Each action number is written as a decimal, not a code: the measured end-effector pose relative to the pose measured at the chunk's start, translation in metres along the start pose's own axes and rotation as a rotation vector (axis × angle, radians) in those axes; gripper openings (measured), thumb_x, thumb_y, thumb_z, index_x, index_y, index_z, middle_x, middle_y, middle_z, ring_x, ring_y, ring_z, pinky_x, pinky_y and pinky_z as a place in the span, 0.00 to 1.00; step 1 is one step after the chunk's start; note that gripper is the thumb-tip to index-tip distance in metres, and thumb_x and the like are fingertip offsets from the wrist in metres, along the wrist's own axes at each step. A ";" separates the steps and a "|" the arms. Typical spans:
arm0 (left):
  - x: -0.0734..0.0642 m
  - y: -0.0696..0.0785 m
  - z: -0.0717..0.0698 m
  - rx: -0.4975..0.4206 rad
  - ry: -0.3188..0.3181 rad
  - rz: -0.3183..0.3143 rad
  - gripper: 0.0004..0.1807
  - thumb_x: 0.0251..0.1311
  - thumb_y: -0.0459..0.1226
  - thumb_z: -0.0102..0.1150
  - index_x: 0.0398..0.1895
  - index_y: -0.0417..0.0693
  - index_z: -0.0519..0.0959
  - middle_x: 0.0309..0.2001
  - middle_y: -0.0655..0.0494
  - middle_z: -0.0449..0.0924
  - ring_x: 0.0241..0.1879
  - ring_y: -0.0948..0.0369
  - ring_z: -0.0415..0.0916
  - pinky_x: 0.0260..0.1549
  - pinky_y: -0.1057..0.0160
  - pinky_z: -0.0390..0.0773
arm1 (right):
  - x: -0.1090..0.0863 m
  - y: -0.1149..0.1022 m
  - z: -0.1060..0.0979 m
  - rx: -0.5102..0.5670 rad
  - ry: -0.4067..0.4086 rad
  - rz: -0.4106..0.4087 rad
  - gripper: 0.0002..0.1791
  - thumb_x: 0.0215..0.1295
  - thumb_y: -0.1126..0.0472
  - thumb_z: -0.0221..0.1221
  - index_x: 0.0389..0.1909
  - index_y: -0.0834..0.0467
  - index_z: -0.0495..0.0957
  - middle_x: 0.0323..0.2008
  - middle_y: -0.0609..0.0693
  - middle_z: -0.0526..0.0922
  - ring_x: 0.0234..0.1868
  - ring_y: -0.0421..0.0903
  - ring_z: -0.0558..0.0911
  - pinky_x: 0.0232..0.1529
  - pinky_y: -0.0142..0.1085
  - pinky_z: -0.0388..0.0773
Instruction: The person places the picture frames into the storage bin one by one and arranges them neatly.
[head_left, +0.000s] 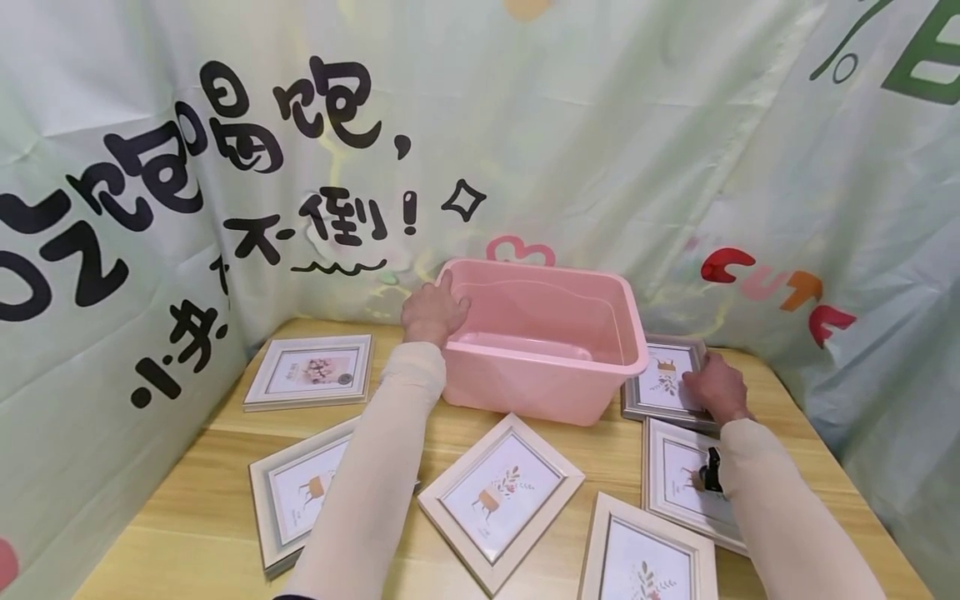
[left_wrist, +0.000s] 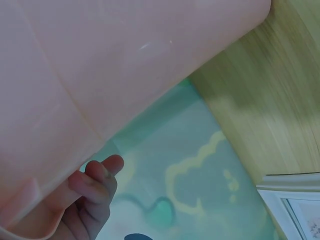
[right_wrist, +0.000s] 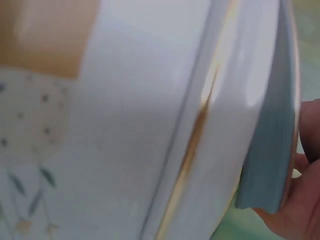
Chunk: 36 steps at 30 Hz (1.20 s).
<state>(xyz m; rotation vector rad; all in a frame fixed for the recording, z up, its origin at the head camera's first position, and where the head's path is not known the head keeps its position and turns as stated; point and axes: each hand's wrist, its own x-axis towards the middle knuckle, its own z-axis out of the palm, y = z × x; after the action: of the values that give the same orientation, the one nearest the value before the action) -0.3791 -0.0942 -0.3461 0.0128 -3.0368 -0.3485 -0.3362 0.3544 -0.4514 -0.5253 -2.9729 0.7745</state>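
At the back of the table stands a pink plastic basin (head_left: 525, 387). My left hand (head_left: 435, 310) holds its left rim; the left wrist view shows curled fingers (left_wrist: 97, 182) against the basin's outer wall (left_wrist: 100, 60). At the basin's right lies a picture frame (head_left: 663, 340) with a plant print. My right hand (head_left: 717, 387) grips that frame's right edge. Up close in the right wrist view, the frame (right_wrist: 135, 100) fills most of the picture, and part of the hand (right_wrist: 295, 205) shows behind its edge.
More picture frames lie face up on the wooden table: one (head_left: 255, 392) back left, one (head_left: 262, 492) partly behind my left sleeve, one (head_left: 543, 529) in the middle, one (head_left: 592, 550) front right, and one (head_left: 656, 467) under my right forearm. A printed curtain (head_left: 585, 167) hangs behind.
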 end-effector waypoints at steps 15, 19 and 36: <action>-0.001 -0.001 0.001 -0.002 -0.002 0.005 0.38 0.67 0.60 0.35 0.76 0.56 0.50 0.61 0.39 0.72 0.52 0.43 0.77 0.48 0.47 0.78 | 0.000 -0.002 -0.013 0.211 -0.094 -0.004 0.53 0.59 0.59 0.61 0.77 0.59 0.36 0.70 0.74 0.50 0.62 0.70 0.59 0.63 0.67 0.59; -0.001 0.000 0.001 0.000 0.005 0.006 0.38 0.67 0.60 0.35 0.76 0.56 0.50 0.60 0.39 0.73 0.51 0.44 0.78 0.47 0.48 0.79 | 0.002 -0.005 -0.016 0.198 -0.083 -0.002 0.52 0.59 0.61 0.60 0.76 0.61 0.36 0.69 0.75 0.52 0.60 0.71 0.61 0.61 0.67 0.61; -0.001 -0.001 0.001 -0.011 0.012 0.008 0.37 0.67 0.60 0.35 0.76 0.56 0.51 0.58 0.38 0.73 0.50 0.44 0.78 0.46 0.48 0.79 | -0.003 -0.026 -0.032 0.050 0.006 -0.137 0.47 0.59 0.62 0.58 0.74 0.69 0.43 0.64 0.79 0.58 0.58 0.72 0.64 0.59 0.65 0.64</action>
<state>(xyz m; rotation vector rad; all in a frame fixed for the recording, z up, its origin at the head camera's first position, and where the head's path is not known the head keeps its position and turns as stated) -0.3782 -0.0946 -0.3470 0.0024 -3.0220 -0.3636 -0.3385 0.3474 -0.4110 -0.3175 -2.9371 0.8293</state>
